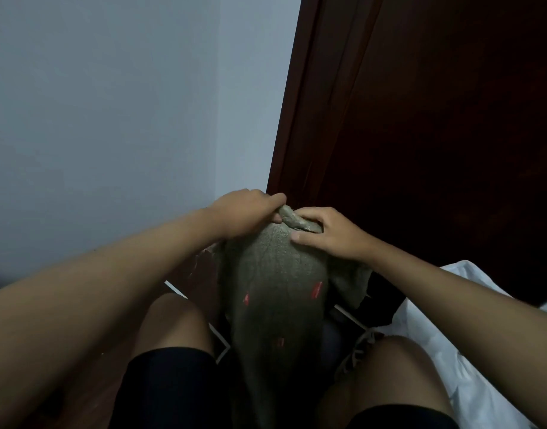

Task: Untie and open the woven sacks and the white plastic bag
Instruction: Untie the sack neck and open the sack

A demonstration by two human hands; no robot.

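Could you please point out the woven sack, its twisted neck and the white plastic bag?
sack point(273, 274): head view, its bulging front.
neck point(293, 219): head view, the twist between both hands.
white bag point(470, 366): head view, its crumpled side.

Grey-green woven sack point(275, 292) held upright between bare knees. Twisted neck point(292, 219) gripped by left hand point(244, 213) and right hand point(331, 233). White plastic bag point(470, 345) seen at right. Dark door point(436, 119) beside pale wall point(111, 103).
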